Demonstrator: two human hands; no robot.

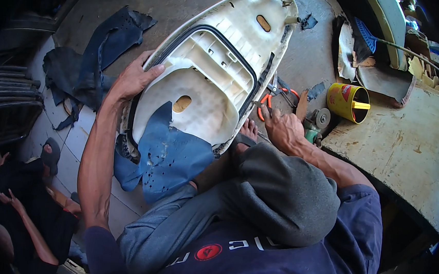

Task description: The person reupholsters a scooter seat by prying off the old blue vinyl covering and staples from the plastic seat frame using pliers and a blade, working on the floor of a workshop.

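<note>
An upturned motorcycle seat (222,75), its cream plastic underside facing me, leans across my legs. My left hand (134,76) is closed on its left rim, thumb over the edge. Fingers curled, my right hand (281,129) is beside the right rim, closed around a thin dark tool (257,104) whose tip meets the seat's edge; its exact kind is hard to make out. A torn piece of blue vinyl cover (174,156) hangs over the seat's near end. Orange-handled pliers (267,98) lie on the floor just beyond my right hand.
A green angle grinder (313,129) and a yellow tin (342,101) are at the right, by a low wooden table (399,146). Torn dark-blue cover scraps (108,40) lie at the left. Another person (28,209) sits at the lower left. A blue fly swatter (364,35) lies at the upper right.
</note>
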